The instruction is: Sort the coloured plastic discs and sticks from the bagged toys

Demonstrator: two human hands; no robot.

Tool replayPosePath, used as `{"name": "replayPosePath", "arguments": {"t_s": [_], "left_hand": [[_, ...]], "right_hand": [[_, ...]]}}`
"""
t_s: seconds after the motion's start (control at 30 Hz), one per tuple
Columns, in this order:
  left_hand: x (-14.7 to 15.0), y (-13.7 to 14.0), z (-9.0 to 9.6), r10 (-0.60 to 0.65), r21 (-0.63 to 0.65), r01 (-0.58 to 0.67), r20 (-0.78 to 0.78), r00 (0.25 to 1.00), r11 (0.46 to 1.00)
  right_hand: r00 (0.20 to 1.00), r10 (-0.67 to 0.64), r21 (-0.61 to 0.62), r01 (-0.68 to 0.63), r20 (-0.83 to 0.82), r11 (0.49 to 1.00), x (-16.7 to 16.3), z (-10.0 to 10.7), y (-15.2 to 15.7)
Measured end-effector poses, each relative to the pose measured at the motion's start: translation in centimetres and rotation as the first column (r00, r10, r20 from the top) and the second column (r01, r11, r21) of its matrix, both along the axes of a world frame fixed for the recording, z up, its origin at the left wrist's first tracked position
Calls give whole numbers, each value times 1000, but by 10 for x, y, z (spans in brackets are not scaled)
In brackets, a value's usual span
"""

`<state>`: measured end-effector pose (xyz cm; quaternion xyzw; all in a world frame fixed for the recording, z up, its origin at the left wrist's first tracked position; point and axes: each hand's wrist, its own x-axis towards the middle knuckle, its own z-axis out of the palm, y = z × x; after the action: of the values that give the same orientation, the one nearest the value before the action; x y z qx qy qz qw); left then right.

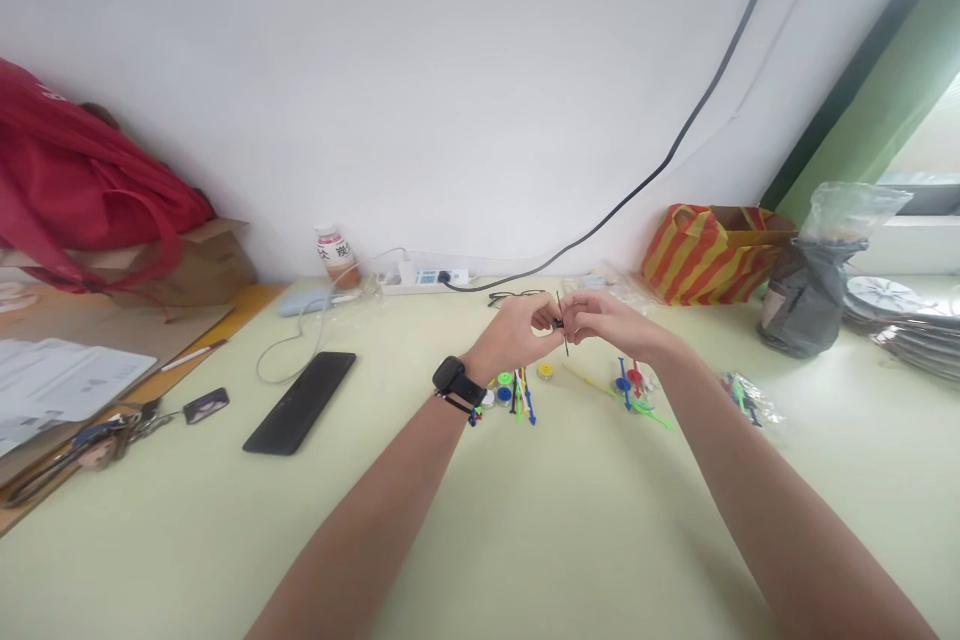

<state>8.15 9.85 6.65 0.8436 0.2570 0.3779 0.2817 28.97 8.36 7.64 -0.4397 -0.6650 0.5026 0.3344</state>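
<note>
My left hand, a black watch at its wrist, pinches a small black piece between thumb and finger. From the other side, the fingers of my right hand close on the same piece. A thin black stick stands upright between the hands, partly hidden by fingertips. Below my left hand lie several coloured plastic sticks, among them a blue arrow-tipped stick, with a green disc and a blue disc. A yellow disc sits under the hands. Beside my right forearm rest blue, red and green stick-and-disc pieces.
Eyeglasses and a power strip are behind the hands. A black phone lies left, a bottle beyond it. A striped bag, a grey bag and a clear packet are at right.
</note>
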Motion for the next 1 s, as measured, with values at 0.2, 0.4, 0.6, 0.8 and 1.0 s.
{"name": "replayPosePath", "arguments": {"t_s": [0.2, 0.4, 0.6, 0.8, 1.0], "left_hand": [[-1, 1, 1, -3, 33, 4, -40, 999, 999], [8, -3, -12, -4, 20, 6, -87, 996, 1000], [24, -9, -39, -223, -96, 205, -248, 943, 974], [22, -10, -38, -162, -6, 175, -410, 897, 985], [15, -7, -34, -67, 74, 129, -548, 834, 989]], "right_hand": [[998, 34, 21, -35, 52, 999, -1, 0, -1], [912, -118, 134, 71, 394, 989, 3, -8, 4], [691, 28, -43, 5, 723, 999, 18, -21, 8], [578, 52, -108, 62, 814, 992, 30, -21, 13], [447, 77, -150, 131, 891, 980, 47, -8, 9]]}}
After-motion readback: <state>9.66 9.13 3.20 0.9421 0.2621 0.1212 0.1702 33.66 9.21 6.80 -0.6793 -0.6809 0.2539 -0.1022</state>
